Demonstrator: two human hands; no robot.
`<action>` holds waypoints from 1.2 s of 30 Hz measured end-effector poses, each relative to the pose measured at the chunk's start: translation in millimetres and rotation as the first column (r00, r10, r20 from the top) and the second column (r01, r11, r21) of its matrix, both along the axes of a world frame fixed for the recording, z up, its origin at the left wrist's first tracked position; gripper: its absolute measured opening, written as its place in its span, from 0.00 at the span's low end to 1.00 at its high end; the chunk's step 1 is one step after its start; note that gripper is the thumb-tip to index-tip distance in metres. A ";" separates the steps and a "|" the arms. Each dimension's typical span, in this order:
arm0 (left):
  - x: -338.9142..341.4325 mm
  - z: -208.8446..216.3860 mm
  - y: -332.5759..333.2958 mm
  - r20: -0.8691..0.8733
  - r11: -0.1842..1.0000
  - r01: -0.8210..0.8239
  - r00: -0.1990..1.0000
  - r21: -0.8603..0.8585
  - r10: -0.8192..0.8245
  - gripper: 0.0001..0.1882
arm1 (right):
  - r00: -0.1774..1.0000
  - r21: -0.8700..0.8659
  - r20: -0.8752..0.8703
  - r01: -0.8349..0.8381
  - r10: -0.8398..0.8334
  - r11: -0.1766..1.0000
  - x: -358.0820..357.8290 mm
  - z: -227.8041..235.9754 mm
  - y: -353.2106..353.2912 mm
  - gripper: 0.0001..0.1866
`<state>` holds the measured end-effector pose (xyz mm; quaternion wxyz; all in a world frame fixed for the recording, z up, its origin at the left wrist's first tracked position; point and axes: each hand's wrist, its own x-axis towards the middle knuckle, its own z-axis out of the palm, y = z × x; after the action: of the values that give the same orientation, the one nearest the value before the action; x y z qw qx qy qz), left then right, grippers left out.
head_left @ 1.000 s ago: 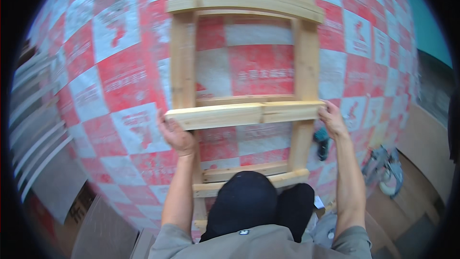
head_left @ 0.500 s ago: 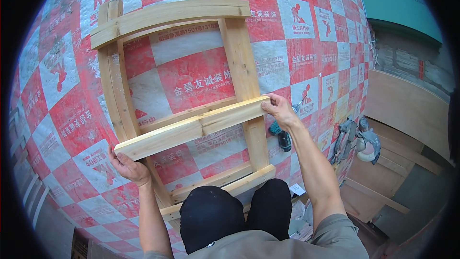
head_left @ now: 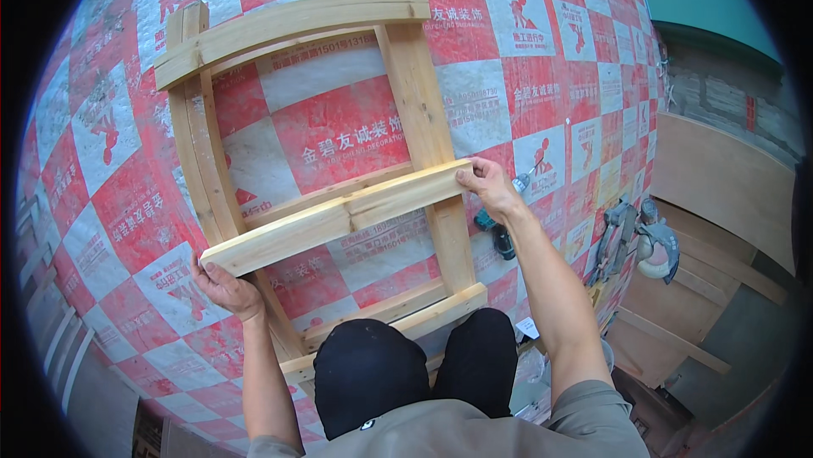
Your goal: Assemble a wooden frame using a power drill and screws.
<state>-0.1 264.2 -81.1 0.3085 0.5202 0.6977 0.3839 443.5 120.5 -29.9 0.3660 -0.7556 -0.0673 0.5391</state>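
Observation:
A pale wooden board (head_left: 347, 217) lies across the two side rails of a wooden frame, slightly tilted, its right end farther from me. My left hand (head_left: 227, 291) is closed on the board's left end, thumb against the near face. At the other end, my right hand (head_left: 491, 185) grips the board with thumb and fingers. The left side rail (head_left: 201, 153) and the right side rail (head_left: 415, 107) run away from me. Another crosspiece (head_left: 296, 29) spans their far ends, and a near crosspiece (head_left: 440, 312) sits by my knees.
Red-and-white printed sheeting (head_left: 474, 111) covers the floor. A teal and black cordless drill (head_left: 495, 234) lies right of the frame, partly behind my right forearm. Farther right are a grey-blue object (head_left: 656, 251) I cannot identify and plywood panels (head_left: 720, 187).
The view has shifted slightly, so the frame appears a little farther left. My right hand's fingers have moved a little on the board's end. My left hand keeps its grip.

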 end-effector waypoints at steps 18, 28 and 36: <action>-11.3 -12.9 -7.4 0.088 0.999 -0.033 0.996 -0.004 0.033 0.24 | 0.999 0.051 0.015 -0.044 0.043 0.998 3.0 -19.7 -17.4 0.26; -11.3 -11.3 -0.5 -0.069 1.000 -0.012 0.998 0.005 0.012 0.23 | 0.996 0.046 0.055 -0.068 0.066 0.997 -0.8 -18.7 -11.9 0.22; -3.4 -7.3 -2.1 -0.054 0.998 0.030 0.998 0.051 -0.027 0.23 | 0.999 0.085 0.030 -0.025 0.022 0.996 0.2 -14.7 -15.1 0.24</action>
<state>-3.5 262.0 -88.4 0.2815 0.5480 0.6880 0.3835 443.7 105.4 -44.7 0.3903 -0.7463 -0.1045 0.5289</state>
